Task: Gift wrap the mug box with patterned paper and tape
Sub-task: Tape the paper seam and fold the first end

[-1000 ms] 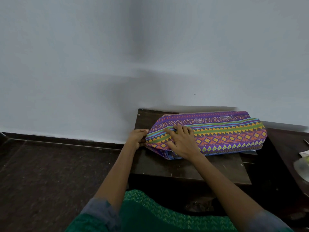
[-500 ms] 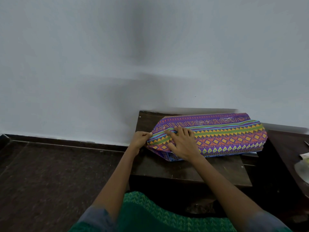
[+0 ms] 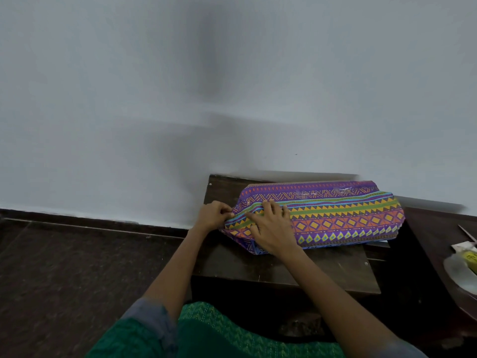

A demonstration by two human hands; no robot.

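So the mug box (image 3: 322, 215) is already rolled up in the patterned paper (image 3: 343, 223) and lies lengthwise on the small dark table (image 3: 258, 264), up against the far wall. A couple of shiny strips near the far top edge look like tape (image 3: 343, 190) on the long seam, so that part seems done.

The step in hand looks like closing the left end. The left hand (image 3: 213, 215) is at the very tip of the paper, fingers curled in and pinching the folded point there. The right hand (image 3: 271, 228) lies on top of the package just beside it, fingers spread fairly straight and pressing the paper down, not wrapped around anything.

The right end of the paper still sticks out past the box and looks unfolded, so this is probably a bit past halfway.

Next move probably calls for creasing that left flap flat against the box end and holding it with one hand while the other fetches tape. No roll is clearly visible; there's some blurry stuff at the right edge (image 3: 464, 262), can't tell what it is.
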